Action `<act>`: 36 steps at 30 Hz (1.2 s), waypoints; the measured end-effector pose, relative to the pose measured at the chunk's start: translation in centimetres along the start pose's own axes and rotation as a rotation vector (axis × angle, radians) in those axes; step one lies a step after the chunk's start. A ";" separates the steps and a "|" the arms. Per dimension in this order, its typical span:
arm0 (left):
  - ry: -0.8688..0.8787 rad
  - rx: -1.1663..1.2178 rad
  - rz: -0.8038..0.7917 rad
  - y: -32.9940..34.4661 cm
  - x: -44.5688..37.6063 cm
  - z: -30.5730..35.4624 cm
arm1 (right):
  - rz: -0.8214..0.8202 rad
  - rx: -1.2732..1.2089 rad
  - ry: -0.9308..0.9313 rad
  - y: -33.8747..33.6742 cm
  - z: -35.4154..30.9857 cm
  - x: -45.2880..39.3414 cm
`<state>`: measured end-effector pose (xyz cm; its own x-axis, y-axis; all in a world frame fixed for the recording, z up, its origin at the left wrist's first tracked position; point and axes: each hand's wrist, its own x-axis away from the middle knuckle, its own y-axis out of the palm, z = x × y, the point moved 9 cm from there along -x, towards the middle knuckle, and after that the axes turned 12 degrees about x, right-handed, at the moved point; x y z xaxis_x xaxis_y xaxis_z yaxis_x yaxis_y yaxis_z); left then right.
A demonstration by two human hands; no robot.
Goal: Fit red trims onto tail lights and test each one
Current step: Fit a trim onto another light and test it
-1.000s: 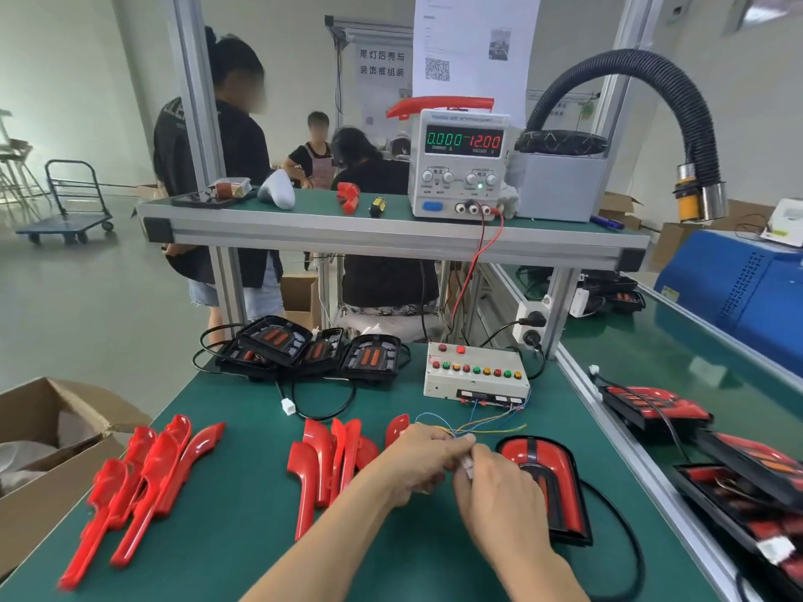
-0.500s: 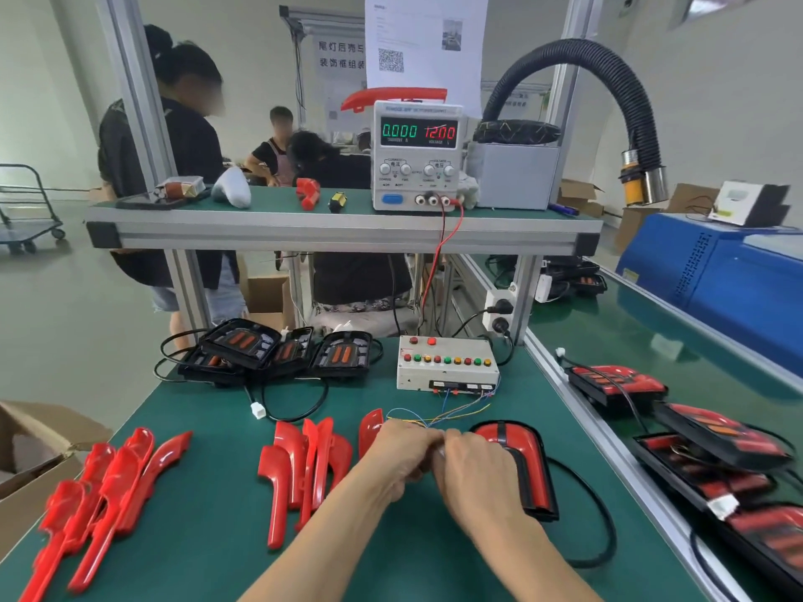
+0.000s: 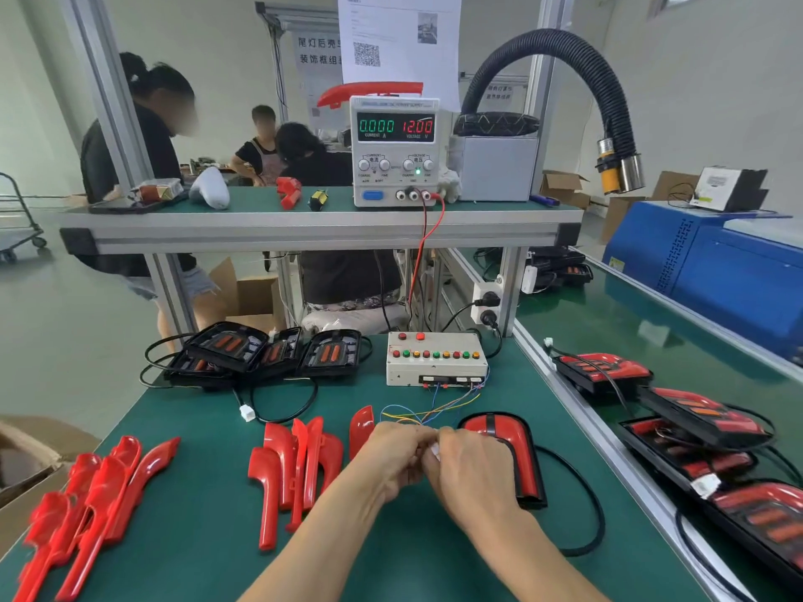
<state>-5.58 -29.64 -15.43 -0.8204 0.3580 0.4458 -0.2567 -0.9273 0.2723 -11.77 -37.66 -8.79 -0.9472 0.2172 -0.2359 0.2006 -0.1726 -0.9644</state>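
Centrally, our left hand point(image 3: 393, 456) and right hand point(image 3: 471, 464) pinch a white connector point(image 3: 434, 450), glossy red-trimmed tail light point(image 3: 508, 454) just right.

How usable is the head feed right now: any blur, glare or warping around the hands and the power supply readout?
Head view: wide-angle warping bends the frame posts and the bench edge. The power supply digits are sharp, reading 0.000 and 12.00. The left hand and right hand are mildly soft, the connector between them barely visible. The red trims at far left smear. Soft glare on the tail light; lighting is even.
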 end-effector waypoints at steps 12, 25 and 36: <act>0.002 0.031 -0.039 1.2 0.3 -0.6 | -0.055 -0.005 0.054 0.7 0.8 0.4; -0.107 0.136 -0.064 1.0 0.0 -1.6 | 0.017 -0.003 -0.010 0.9 0.4 0.3; -0.081 0.179 -0.036 1.0 0.0 -1.5 | 0.049 -0.013 0.032 -0.3 0.5 0.6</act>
<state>-6.62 -30.76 -16.48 -0.7666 0.4046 0.4986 -0.1841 -0.8824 0.4330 -12.50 -38.01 -8.56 -0.9279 0.2393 -0.2861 0.2497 -0.1714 -0.9530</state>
